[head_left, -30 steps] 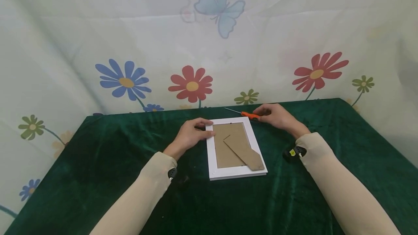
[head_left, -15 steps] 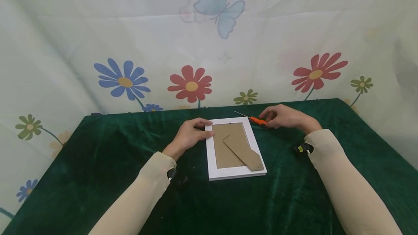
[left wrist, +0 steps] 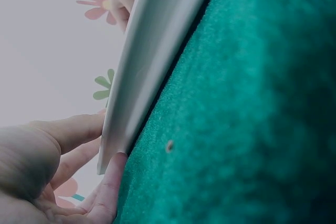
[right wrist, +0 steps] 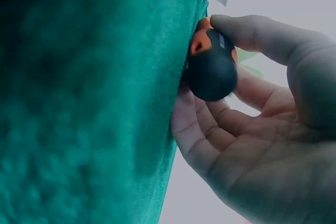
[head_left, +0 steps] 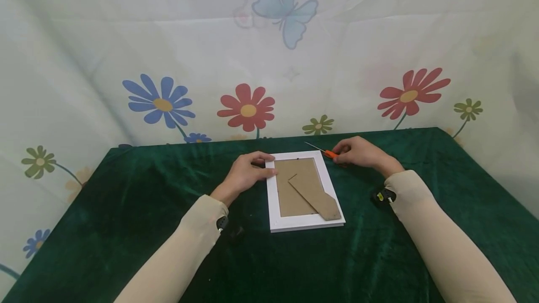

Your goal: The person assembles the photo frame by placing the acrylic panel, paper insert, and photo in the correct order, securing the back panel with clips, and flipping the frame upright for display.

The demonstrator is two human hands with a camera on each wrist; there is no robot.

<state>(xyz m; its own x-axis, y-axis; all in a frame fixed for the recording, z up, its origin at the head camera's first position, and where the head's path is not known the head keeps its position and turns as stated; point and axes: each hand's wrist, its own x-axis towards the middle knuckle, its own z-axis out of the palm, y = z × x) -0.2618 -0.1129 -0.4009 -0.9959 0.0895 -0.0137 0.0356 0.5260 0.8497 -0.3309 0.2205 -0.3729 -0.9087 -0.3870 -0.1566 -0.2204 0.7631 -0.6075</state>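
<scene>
A white picture frame (head_left: 274, 209) lies back side up, showing its brown backing board (head_left: 294, 195) and a slanted stand flap (head_left: 322, 202). My left hand (head_left: 244, 174) grips the frame's left edge near the far corner. In the left wrist view, fingers (left wrist: 107, 187) reach the underside of the white edge (left wrist: 142, 72). Just beyond the frame's far right corner, my right hand (head_left: 360, 152) holds a screwdriver (head_left: 330, 154) by its orange and black handle. Its thin shaft points to the far left. The right wrist view shows the black handle end (right wrist: 212, 74) between thumb and fingers.
A dark green velvet cloth (head_left: 139, 219) covers the table. Behind it hangs a pale curtain (head_left: 189, 46) printed with flowers and a butterfly. A small speck (left wrist: 169, 146) lies on the cloth near the frame.
The right hand and screwdriver shifted right and slightly nearer, then the hand moved a little back left, covering more of the handle. Left hand and picture frame stayed put.
</scene>
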